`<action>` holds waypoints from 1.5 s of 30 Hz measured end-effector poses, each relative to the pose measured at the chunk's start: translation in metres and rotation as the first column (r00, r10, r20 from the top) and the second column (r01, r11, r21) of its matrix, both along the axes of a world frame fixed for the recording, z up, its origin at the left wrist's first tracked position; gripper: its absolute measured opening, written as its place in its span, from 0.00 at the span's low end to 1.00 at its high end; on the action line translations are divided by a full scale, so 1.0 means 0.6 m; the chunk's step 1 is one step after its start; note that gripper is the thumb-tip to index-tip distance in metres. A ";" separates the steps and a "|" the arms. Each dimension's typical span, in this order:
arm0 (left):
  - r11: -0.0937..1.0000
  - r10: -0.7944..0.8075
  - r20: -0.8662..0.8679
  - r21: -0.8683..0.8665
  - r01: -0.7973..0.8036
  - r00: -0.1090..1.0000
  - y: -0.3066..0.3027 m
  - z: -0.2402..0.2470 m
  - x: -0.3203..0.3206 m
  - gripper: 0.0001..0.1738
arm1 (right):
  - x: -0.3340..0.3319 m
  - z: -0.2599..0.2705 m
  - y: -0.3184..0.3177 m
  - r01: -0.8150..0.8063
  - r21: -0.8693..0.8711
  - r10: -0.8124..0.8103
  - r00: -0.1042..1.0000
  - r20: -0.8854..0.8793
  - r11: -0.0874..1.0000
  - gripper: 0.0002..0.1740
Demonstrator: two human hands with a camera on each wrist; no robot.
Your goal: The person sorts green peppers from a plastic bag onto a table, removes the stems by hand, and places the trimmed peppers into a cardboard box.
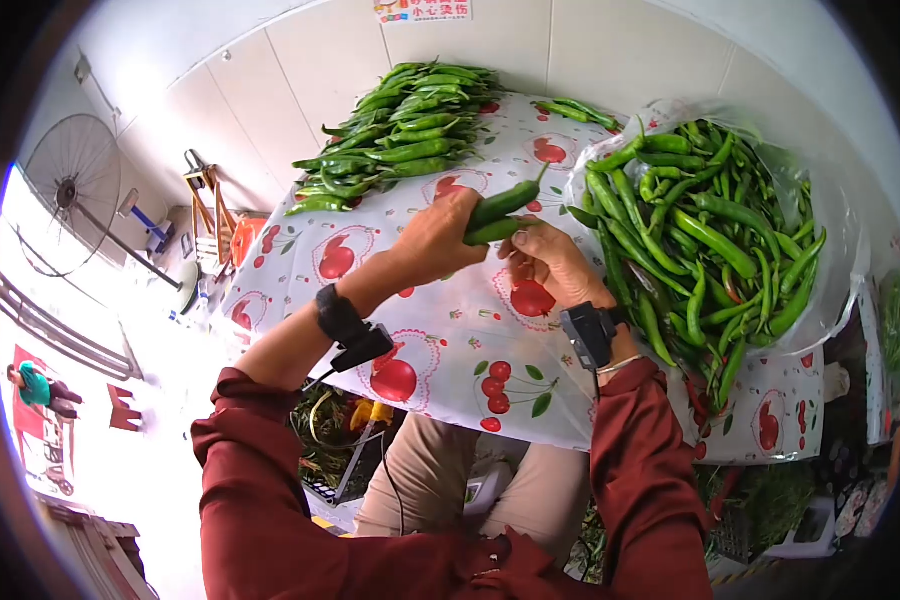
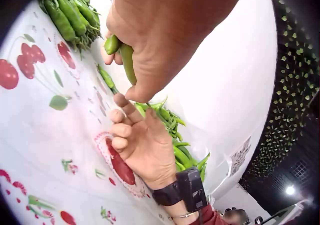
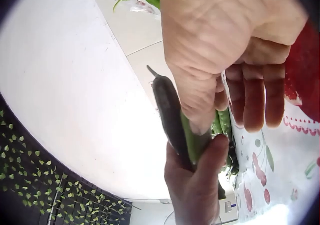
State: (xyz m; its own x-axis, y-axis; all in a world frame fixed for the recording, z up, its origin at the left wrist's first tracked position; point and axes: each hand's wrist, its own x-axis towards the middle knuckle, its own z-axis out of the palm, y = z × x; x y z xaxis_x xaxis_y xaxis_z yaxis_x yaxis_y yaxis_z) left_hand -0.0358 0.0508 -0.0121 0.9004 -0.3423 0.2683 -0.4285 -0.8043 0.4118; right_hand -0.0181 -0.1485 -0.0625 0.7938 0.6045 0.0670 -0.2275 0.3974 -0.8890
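Note:
My left hand [image 1: 432,240] grips two green chili peppers [image 1: 506,203] side by side above the table, their stem ends toward the right. One looks darker in the right wrist view, where the lighter pepper [image 3: 196,144] lies against it. My right hand [image 1: 558,262] meets the lighter pepper near its end, pinching it between thumb and index finger; its other fingers hang loosely bent. In the left wrist view the blunt ends of the peppers [image 2: 112,45] stick out of the left fist. Their middle is hidden by the left hand.
A neat stack of chili peppers [image 1: 410,135] lies at the back left of the cherry-print tablecloth [image 1: 470,345]. On the right, a clear plastic bag [image 1: 838,240] spreads open under a loose heap of peppers [image 1: 710,230]. A few peppers [image 1: 577,112] lie by the wall.

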 end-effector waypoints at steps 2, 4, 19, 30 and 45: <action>0.999 -0.033 0.016 -0.013 0.033 0.999 0.000 -0.015 -0.001 0.28 | 0.009 -0.009 -0.003 0.003 -0.003 -0.003 1.000 -0.010 1.000 0.17; 0.999 -0.035 -0.006 -0.012 0.035 0.999 -0.006 -0.006 -0.008 0.26 | 0.009 -0.008 -0.003 0.056 -0.009 -0.056 0.996 -0.069 0.998 0.15; 0.998 -0.038 -0.070 0.051 0.041 0.997 0.019 -0.007 -0.028 0.27 | 0.008 -0.005 -0.001 0.081 0.009 -0.080 0.995 -0.066 0.997 0.13; 0.994 -0.108 0.024 0.003 0.108 0.994 0.009 -0.024 -0.042 0.33 | 0.003 -0.002 -0.001 0.110 -0.022 -0.111 0.992 -0.063 0.994 0.15; 0.998 -0.038 -0.089 0.054 0.043 0.995 0.030 -0.008 -0.044 0.27 | 0.000 0.005 0.000 0.010 -0.048 -0.012 0.999 -0.032 0.999 0.17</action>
